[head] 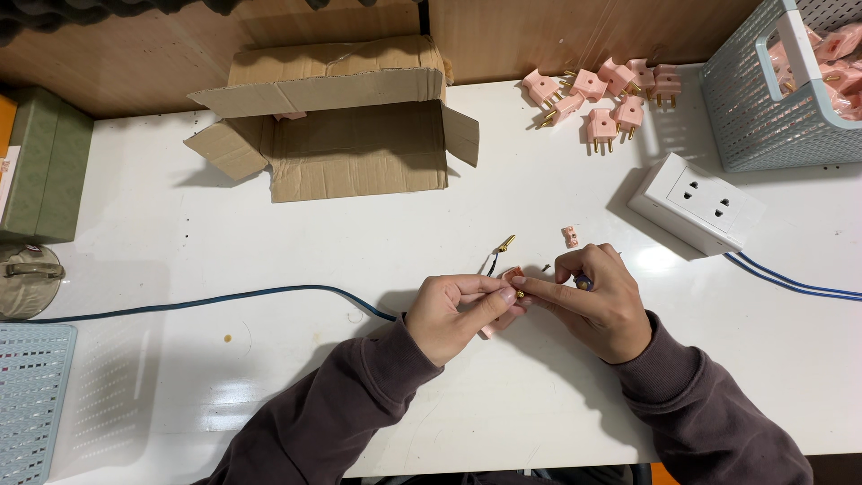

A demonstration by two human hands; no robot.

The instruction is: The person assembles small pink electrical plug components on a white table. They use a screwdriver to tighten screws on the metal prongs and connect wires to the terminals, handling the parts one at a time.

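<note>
Table [269, 377]: carton [346, 126] rear centre; plugs [606, 99] right of it; socket block [696, 202] further right; basket [763, 99], possibly holding plugs, far right.

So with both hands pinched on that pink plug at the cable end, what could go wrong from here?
1. The small pink part lies loose on the white table just beyond the right hand; a sweep of the sleeve could knock it away.
2. A brass-tipped wire sticks out free above the left hand; it may bend or snag.
3. The pink plug is held only between fingertips, so it could slip from that grip.
</note>
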